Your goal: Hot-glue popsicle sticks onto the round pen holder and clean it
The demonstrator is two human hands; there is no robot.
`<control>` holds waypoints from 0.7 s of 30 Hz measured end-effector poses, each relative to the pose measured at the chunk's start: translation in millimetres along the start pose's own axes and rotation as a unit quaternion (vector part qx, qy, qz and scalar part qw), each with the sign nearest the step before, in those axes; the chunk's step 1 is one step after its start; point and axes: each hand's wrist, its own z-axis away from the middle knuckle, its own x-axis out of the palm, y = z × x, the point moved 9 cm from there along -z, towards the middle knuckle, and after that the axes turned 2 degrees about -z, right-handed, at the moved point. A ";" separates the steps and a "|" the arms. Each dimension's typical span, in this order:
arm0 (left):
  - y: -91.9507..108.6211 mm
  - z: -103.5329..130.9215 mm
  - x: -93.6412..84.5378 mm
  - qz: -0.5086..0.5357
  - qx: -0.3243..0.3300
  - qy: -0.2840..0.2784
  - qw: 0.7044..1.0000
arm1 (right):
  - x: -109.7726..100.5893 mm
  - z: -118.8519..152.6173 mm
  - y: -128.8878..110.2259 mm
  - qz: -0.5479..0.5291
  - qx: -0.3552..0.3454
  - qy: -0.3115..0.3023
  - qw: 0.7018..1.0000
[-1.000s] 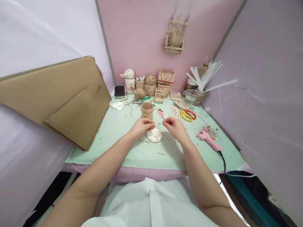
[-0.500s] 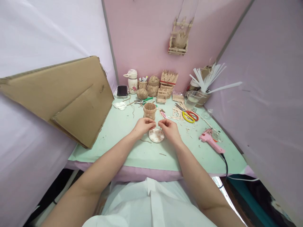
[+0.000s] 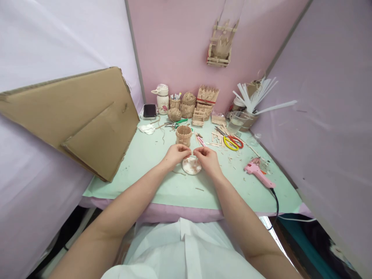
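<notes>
My left hand (image 3: 178, 154) and my right hand (image 3: 205, 155) face each other in the middle of the table, fingertips pinched and a small gap between them. Whatever the pinched fingers hold is too small to make out. Just below the fingertips lies a round white dish (image 3: 192, 166) with brownish patches on it. Right behind my left hand stands a round cup made of wooden craft sticks (image 3: 183, 136), upright and touched by neither hand. A short piece of twine (image 3: 179, 173) lies beside the dish, near my left wrist.
A pink glue gun (image 3: 260, 173) with a black cord lies at right. Scissors (image 3: 232, 142) rest among wooden sticks and scraps. At the back are a twine ball (image 3: 174, 114), a bottle (image 3: 162, 100) and a plastic cup of water (image 3: 236, 122). Cardboard (image 3: 95, 120) leans at left.
Both hands stay over the dish, with their fingertips only slightly shifted. The view has tilted a very little; nothing else on the table has moved.
</notes>
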 end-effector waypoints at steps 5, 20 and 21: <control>0.6 0.9 1.1 0.005 -0.006 -0.005 1.000 | 0.7 1.0 0.3 -0.006 0.006 0.001 1.000; -2.2 -0.2 1.6 0.004 -0.006 -0.008 1.000 | 1.9 -0.9 5.6 -0.005 0.003 0.002 1.000; -2.2 -0.1 1.6 0.004 -0.007 -0.007 1.000 | 2.0 -1.0 5.8 -0.006 0.003 0.003 1.000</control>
